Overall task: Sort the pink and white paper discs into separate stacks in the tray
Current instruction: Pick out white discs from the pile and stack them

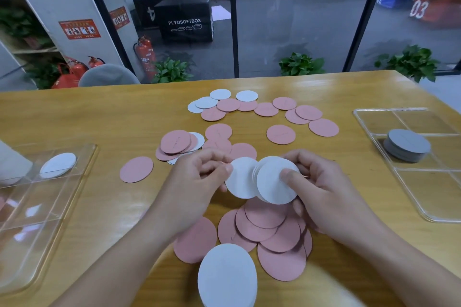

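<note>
Your left hand point(199, 177) pinches one white disc point(240, 178); your right hand point(321, 189) grips a small white stack point(275, 182). They look thin, light and bendy, so pinch the edges softly.

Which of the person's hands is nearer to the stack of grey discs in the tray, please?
Right. The right hand lies nearer to the grey disc stack; the left hand is farther off across the table, beyond the held white discs.

Pink discs point(264, 232) scattered, white discs point(272, 182) held
</note>
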Action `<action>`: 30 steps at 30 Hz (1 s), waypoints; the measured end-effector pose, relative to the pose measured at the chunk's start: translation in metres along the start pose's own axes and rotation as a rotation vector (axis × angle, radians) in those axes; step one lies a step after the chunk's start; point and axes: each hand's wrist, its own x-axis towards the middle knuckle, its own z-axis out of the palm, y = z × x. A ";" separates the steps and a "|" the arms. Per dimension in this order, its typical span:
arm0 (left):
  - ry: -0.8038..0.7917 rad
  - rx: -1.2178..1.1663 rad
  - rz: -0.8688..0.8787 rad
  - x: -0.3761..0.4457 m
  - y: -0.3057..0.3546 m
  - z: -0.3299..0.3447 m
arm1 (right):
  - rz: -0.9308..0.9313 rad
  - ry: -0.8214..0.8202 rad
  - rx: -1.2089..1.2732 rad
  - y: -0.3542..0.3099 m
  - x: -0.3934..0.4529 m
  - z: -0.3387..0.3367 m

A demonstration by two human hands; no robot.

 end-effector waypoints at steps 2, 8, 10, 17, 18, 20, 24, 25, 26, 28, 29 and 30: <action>-0.051 -0.009 -0.003 -0.012 0.002 -0.001 | -0.037 -0.016 -0.024 0.001 -0.001 0.004; -0.114 -0.110 0.009 -0.019 0.011 0.005 | -0.113 -0.079 -0.068 0.003 -0.001 0.014; -0.139 -0.066 0.018 -0.021 0.013 -0.001 | -0.157 -0.044 -0.135 0.003 0.001 0.015; -0.013 0.300 0.134 -0.022 0.008 -0.029 | -0.380 -0.054 -0.435 -0.002 0.015 0.041; -0.034 0.283 0.120 -0.023 0.007 -0.032 | -0.390 -0.066 -0.458 -0.002 0.017 0.045; -0.073 0.292 0.113 -0.026 0.005 -0.033 | -0.388 -0.100 -0.538 -0.001 0.018 0.050; -0.073 0.404 0.104 -0.030 -0.002 -0.027 | -0.370 -0.172 -0.675 0.001 0.017 0.056; -0.057 0.410 0.113 -0.030 -0.002 -0.026 | -0.376 -0.165 -0.682 0.001 0.017 0.055; -0.039 0.408 0.123 -0.030 -0.002 -0.027 | -0.379 -0.151 -0.684 0.000 0.016 0.053; -0.015 0.379 0.132 -0.030 0.002 -0.031 | -0.403 -0.097 -0.646 -0.007 0.010 0.049; -0.017 0.343 0.125 -0.032 0.007 -0.034 | -0.424 -0.060 -0.589 -0.013 0.006 0.048; -0.032 0.292 0.114 -0.035 0.012 -0.037 | -0.438 -0.028 -0.510 -0.020 0.001 0.046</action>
